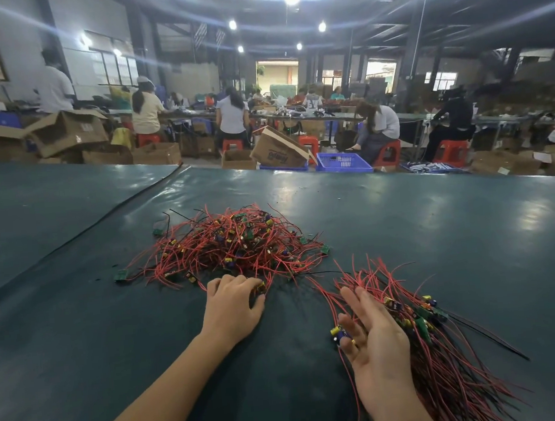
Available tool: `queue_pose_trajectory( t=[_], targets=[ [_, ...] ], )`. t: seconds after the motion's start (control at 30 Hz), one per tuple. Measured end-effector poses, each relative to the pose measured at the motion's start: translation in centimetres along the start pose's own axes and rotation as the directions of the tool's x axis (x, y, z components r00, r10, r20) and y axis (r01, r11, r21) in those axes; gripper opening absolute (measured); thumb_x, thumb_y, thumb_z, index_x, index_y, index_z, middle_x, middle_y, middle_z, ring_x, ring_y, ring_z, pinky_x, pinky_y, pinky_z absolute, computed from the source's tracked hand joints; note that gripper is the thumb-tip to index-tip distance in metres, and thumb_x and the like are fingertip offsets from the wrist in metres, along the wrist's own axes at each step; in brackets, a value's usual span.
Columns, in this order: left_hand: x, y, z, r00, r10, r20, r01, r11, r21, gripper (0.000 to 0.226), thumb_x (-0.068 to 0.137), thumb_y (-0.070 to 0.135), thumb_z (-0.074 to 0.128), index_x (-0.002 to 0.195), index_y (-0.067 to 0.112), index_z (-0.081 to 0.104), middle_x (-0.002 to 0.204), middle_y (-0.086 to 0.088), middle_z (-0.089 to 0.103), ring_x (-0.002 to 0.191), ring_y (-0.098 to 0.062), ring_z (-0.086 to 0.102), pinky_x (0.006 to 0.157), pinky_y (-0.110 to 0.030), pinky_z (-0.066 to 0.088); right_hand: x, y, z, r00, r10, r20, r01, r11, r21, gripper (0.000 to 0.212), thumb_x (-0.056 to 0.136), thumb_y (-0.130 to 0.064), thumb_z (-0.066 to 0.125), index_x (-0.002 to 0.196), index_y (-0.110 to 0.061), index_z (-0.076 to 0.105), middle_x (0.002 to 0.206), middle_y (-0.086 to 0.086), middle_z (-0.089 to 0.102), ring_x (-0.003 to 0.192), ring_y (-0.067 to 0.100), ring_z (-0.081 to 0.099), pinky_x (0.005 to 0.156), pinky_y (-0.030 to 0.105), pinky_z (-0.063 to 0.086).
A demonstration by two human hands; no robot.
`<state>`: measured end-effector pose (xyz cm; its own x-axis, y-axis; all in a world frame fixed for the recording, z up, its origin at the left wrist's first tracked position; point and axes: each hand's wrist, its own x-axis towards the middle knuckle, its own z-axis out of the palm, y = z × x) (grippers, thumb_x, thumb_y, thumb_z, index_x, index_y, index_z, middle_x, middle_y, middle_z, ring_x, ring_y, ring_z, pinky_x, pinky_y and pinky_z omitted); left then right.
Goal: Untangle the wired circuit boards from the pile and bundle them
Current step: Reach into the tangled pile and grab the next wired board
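Left hand (232,301) curled, pinched a circuit board (260,287) at the pile (229,244) edge. Right hand (370,329) lay loosely open against the bundle (427,331), lower right. Cardboard box (279,151) lettering unreadable.

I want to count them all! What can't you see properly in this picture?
Head view: whatever lies deep in the pile, buried under its own top layers.
Head view: the bundle's lower end, cut off by the bottom edge.
Head view: whether the right hand grips the bundle; the hand itself hides that.
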<state>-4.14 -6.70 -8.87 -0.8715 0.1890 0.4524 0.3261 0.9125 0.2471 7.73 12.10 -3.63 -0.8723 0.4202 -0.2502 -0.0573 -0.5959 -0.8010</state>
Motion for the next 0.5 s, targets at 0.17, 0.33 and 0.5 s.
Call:
queue_pose_trajectory(
  t=[0.17,0.33,0.5],
  targets=[
    [0.1,0.0,0.2,0.999,-0.025,0.020,0.026,0.999,-0.039,0.042,0.096,0.043,0.048,0.135,0.030,0.053,0.118,0.009,0.060,0.116,-0.016,0.048,0.103,-0.034,0.021,-0.3,0.4,0.2,0.999,0.007,0.032,-0.004,0.997,-0.072,0.012,0.096,-0.022,0.062,0.104,-0.017,0.069,0.097,-0.002,0.077,0.051,0.008,0.065,0.035,0.017,0.044],
    [1.4,0.0,0.6,0.972,-0.144,0.188,0.152,0.988,-0.025,0.045,0.095,0.053,0.043,0.136,0.036,0.048,0.134,0.002,0.045,0.127,-0.022,0.035,0.109,-0.044,0.022,-0.6,0.7,0.4,0.998,0.002,0.055,0.005,0.992,-0.124,0.012,0.095,-0.023,0.063,0.104,-0.019,0.070,0.094,-0.001,0.078,0.051,0.009,0.065,0.036,0.018,0.044],
    [0.5,0.0,0.5,0.989,-0.130,0.070,0.135,0.988,-0.070,0.041,0.092,0.058,0.049,0.121,0.029,0.055,0.127,0.005,0.049,0.123,-0.019,0.039,0.107,-0.037,0.021,-0.5,0.7,0.3,0.998,0.005,0.065,0.004,0.990,-0.141,0.013,0.096,-0.024,0.062,0.104,-0.019,0.070,0.092,-0.002,0.078,0.052,0.009,0.066,0.036,0.019,0.045]
  ],
)
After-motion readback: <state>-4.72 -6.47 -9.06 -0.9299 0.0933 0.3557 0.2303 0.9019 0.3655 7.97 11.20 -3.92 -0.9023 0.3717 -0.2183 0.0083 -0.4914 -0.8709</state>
